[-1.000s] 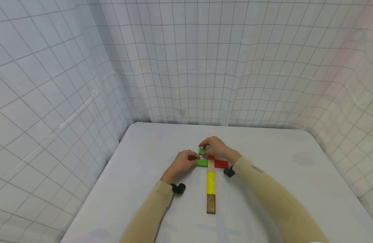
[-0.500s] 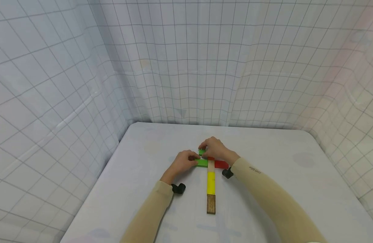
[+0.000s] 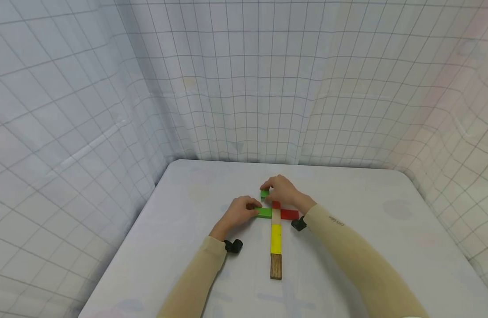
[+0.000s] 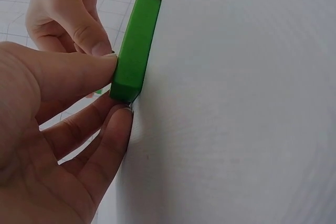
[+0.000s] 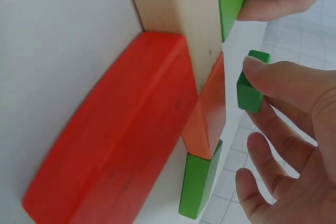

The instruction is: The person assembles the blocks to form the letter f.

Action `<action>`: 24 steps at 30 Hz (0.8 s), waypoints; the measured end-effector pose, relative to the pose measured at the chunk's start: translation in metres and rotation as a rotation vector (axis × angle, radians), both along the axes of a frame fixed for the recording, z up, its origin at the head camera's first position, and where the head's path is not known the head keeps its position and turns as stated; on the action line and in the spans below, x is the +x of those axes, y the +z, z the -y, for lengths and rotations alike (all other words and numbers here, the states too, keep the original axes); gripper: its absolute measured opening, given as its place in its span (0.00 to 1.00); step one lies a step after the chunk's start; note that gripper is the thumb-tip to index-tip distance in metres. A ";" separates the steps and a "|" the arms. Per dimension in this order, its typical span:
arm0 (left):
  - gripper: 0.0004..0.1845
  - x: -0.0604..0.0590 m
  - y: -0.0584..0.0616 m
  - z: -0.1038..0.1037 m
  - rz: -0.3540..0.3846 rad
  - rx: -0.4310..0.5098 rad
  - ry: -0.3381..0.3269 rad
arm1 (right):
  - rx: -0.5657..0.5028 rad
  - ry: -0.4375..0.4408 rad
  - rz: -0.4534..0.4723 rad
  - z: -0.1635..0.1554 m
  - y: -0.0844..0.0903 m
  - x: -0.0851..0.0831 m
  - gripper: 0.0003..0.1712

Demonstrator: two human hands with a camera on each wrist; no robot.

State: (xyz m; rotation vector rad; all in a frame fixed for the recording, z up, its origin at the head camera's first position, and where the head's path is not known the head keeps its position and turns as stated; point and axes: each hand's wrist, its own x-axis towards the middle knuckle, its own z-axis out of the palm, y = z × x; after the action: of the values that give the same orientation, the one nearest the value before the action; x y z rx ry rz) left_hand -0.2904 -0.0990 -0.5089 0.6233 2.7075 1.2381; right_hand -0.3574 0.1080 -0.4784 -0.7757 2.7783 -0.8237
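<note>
A line of flat blocks lies on the white table (image 3: 347, 247): dark brown (image 3: 276, 266), yellow (image 3: 276, 238), natural wood (image 3: 276, 214), then a small red one (image 3: 276, 205). A green block (image 3: 264, 213) and a red block (image 3: 289, 214) stick out left and right of the wood one. My left hand (image 3: 255, 209) pinches the outer end of that green block (image 4: 134, 45) between thumb and finger. My right hand (image 3: 268, 191) pinches a small green cube (image 5: 252, 82) just above and left of the line's far end. Another green block (image 5: 197, 182) lies beyond the small red one.
White gridded curtains (image 3: 244, 88) close in the table on the left, back and right. Black wrist cameras (image 3: 233, 245) sit under both beige sleeves.
My right hand has shifted the small green cube a little away from me, off the cross. The left hand keeps its pinch on the green block.
</note>
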 end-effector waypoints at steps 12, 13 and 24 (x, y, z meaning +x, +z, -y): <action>0.09 0.000 -0.001 -0.002 0.009 -0.028 0.021 | -0.016 -0.044 -0.023 -0.012 0.012 -0.004 0.21; 0.09 0.000 -0.001 -0.002 0.008 -0.027 0.021 | -0.023 -0.044 -0.024 -0.013 0.013 -0.005 0.21; 0.09 0.000 -0.002 -0.003 0.004 -0.034 0.017 | -0.054 -0.060 -0.025 -0.027 0.019 -0.009 0.23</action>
State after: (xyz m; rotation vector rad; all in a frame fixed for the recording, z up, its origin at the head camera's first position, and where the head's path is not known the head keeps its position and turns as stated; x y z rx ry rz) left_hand -0.2906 -0.0959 -0.5106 0.5939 2.7303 1.1935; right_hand -0.3663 0.1354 -0.4599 -0.7189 2.8254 -0.9090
